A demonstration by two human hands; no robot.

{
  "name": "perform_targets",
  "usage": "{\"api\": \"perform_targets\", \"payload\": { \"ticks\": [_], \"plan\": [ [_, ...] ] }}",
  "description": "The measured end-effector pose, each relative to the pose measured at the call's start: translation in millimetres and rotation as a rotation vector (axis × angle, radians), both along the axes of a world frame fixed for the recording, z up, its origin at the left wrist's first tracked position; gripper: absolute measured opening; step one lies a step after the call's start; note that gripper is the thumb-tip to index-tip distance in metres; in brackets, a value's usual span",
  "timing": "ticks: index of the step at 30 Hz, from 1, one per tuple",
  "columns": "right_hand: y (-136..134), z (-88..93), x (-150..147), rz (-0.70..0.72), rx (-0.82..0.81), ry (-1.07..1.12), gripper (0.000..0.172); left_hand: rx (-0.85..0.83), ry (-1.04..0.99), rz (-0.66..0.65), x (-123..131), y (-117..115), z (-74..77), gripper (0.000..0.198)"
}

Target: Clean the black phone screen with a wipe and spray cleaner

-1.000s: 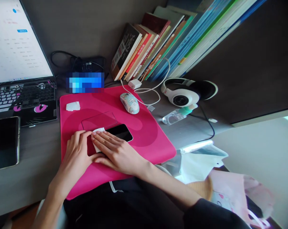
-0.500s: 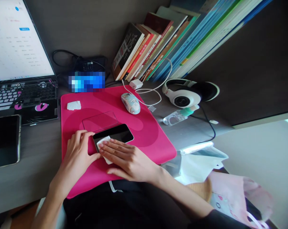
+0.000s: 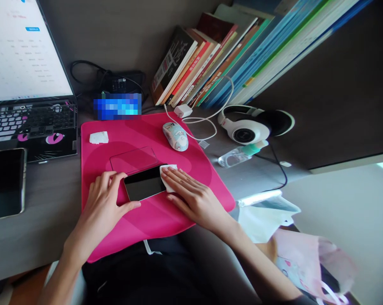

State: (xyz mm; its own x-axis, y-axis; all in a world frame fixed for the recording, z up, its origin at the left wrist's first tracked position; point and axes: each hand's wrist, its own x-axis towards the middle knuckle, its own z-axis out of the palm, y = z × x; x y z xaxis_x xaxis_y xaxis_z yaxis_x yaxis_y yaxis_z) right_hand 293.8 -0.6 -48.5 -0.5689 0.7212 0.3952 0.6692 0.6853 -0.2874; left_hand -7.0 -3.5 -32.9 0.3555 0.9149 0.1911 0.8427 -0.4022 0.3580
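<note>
A phone [image 3: 145, 183] with a dark screen lies face up on the pink desk mat [image 3: 115, 237]. My left hand [image 3: 100, 203] grips its left end, thumb at the near edge and forefinger at the far corner. Under the flat fingers of my right hand [image 3: 196, 199], a white wipe [image 3: 168, 180] is pressed on the phone's right end and partly covers it. Just beyond the phone rests a thin clear screen protector [image 3: 134, 158]. A folded white piece of tissue [image 3: 99, 137] sits at the mat's upper left.
A patterned mouse [image 3: 175, 136], white charger [image 3: 183, 111], spray bottle [image 3: 235, 156] and headphones [image 3: 245, 134] stand to the right. Books [image 3: 191, 67] line the back. At left are a laptop [image 3: 32, 127] and a second phone [image 3: 7, 182]. Bags [image 3: 299, 258] hang low right.
My right hand has slid the wipe rightward along the screen, from the phone's left part to its right end. My left hand keeps its hold, and the phone stays put.
</note>
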Motion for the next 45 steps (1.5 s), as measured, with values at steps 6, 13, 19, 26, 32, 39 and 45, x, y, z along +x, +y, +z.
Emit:
{"api": "perform_targets", "payload": {
  "ticks": [6,13,19,26,32,39,45],
  "plan": [
    [17,1.5,-6,0.000,-0.052,0.008,0.075,0.021,0.007,0.001,0,1,-0.3,0.067],
    [-2,-5.0,0,-0.060,0.103,0.029,0.075,0.028,0.023,-0.007,1,0,1.5,0.067],
    [-17,-2.7,3,-0.046,0.169,0.048,0.067,0.018,0.029,-0.015,1,0,4.0,0.066],
    [10,0.8,-3,-0.026,-0.010,0.065,0.072,-0.006,0.032,-0.015,-1,1,4.4,0.068],
    [19,-3.0,1,0.003,-0.094,0.098,0.079,0.003,0.041,-0.007,0,0,3.0,0.068],
    [14,-5.0,-2,-0.030,-0.041,0.145,0.076,0.002,0.046,-0.012,1,0,5.1,0.065],
    [4,-6.1,-4,-0.087,0.104,0.110,0.067,-0.019,0.028,-0.003,1,0,5.9,0.063]
  ]
}}
